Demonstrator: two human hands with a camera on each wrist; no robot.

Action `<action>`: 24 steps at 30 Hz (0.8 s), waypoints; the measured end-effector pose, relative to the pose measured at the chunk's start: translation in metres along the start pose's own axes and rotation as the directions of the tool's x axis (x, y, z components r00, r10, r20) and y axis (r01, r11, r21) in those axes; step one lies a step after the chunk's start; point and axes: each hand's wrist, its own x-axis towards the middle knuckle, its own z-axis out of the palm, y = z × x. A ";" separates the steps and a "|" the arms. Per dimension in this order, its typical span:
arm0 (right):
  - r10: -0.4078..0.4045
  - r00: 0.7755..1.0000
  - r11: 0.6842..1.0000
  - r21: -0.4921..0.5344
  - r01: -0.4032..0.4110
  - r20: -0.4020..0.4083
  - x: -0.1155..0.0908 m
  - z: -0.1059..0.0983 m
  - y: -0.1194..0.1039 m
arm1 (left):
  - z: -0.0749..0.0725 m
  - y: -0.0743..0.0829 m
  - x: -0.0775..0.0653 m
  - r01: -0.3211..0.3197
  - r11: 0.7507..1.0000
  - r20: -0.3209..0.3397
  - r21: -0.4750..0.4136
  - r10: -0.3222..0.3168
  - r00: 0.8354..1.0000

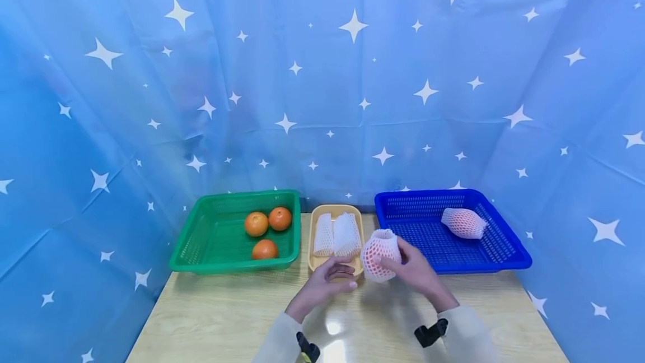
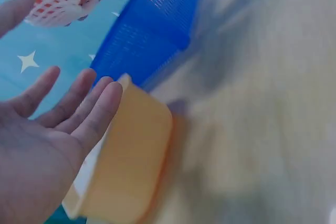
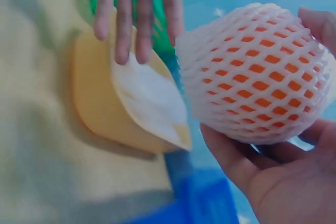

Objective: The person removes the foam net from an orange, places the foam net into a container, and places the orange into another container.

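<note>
My right hand point(image 1: 415, 268) grips an orange in a white foam net sleeve point(image 3: 260, 77), raised above the table between the yellow tray and the blue basket. The orange skin shows through the holes of the mesh. To its left, my left hand point(image 1: 325, 287) holds nothing, its fingers spread loosely near the front of the tray. In the left wrist view that palm point(image 2: 37, 166) faces up beside the tray's outer wall. Folded white foam nets point(image 1: 346, 234) lie in the yellow tray point(image 1: 335, 209).
On the left, a green basket point(image 1: 216, 228) contains three bare oranges point(image 1: 256, 223). A blue basket point(image 1: 408, 234) on the right holds another net-wrapped orange point(image 1: 463, 223). All stand on a wooden table point(image 1: 221, 318) before a starry blue curtain point(image 1: 322, 94).
</note>
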 end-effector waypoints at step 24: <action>-0.215 0.953 0.977 0.061 0.206 0.215 -0.024 0.126 0.069 | -0.012 -0.069 -0.061 0.013 0.996 -0.020 0.087 -0.011 1.000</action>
